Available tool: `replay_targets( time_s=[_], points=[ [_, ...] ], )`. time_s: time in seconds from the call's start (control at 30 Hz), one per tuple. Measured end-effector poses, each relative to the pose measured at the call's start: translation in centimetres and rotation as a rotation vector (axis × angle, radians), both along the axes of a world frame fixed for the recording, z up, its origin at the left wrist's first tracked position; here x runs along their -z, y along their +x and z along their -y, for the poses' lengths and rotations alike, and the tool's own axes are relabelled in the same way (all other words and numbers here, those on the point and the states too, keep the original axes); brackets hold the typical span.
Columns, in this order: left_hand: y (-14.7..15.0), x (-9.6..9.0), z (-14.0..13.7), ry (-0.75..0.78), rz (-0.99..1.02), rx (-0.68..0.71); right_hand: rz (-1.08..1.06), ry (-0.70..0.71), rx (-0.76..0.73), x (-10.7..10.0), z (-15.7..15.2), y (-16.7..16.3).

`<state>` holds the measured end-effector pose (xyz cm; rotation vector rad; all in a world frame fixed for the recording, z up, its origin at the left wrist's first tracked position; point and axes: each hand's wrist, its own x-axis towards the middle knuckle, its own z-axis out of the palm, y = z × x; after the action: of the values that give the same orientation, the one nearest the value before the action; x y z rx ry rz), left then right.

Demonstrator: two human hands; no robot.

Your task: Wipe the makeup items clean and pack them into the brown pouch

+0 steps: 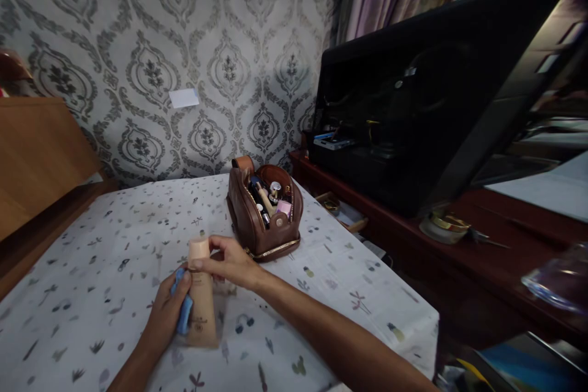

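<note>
A beige squeeze tube (202, 312) with a pale cap stands upright, cap up, before me, slightly blurred. My right hand (232, 263) pinches it near the cap, thumb in front. Against the tube's left side, my left hand (168, 300) is closed on a crumpled blue cloth (184, 313), which touches the tube. Just beyond my right hand stands a brown leather makeup bag (248, 226), unzipped at the top. Inside it are several cosmetics, among them a beige tube (265, 201), a silver-capped bottle (274, 191) and a pink box (283, 208).
The table (114, 245) has a white patterned cover. A large black television (390, 92) stands on a dark red cabinet (496, 220) at right, with an open drawer (349, 214) below. A roll of tape (444, 225) lies there. A wooden panel (46, 159) rises at left.
</note>
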<state>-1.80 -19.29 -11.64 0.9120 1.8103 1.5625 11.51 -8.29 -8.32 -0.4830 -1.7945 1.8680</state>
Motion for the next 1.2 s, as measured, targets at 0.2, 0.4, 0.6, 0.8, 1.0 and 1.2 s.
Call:
replay_targets(
  time_s=[0.2, 0.4, 0.6, 0.8, 1.0, 1.2],
  points=[
    [-0.8, 1.6, 0.4, -0.067, 0.167, 0.09, -0.026, 0.07, 0.13, -0.8, 0.6, 2.1],
    [-0.3, 0.9, 0.7, -0.134, 0.292, 0.579, -0.157, 0.028, 0.327, -1.5, 0.6, 5.2],
    [-0.2, 0.6, 0.6, -0.144, 0.342, 0.452, -0.163, 0.008, 0.319, -0.6, 0.9, 8.5],
    [-0.2, -0.6, 0.4, -0.012, 0.409, 0.174, 0.064, 0.161, 0.192, -0.8, 2.6, 11.7],
    [-0.1, -1.1, 0.4, -0.019, 0.476, 0.133, 0.279, 0.623, 0.162, -1.5, 4.9, 13.1],
    [-0.2, -0.3, 0.0, 0.015, 0.524, 0.195, 0.181, 0.719, 0.371, -1.9, 4.9, 14.6]
  ],
)
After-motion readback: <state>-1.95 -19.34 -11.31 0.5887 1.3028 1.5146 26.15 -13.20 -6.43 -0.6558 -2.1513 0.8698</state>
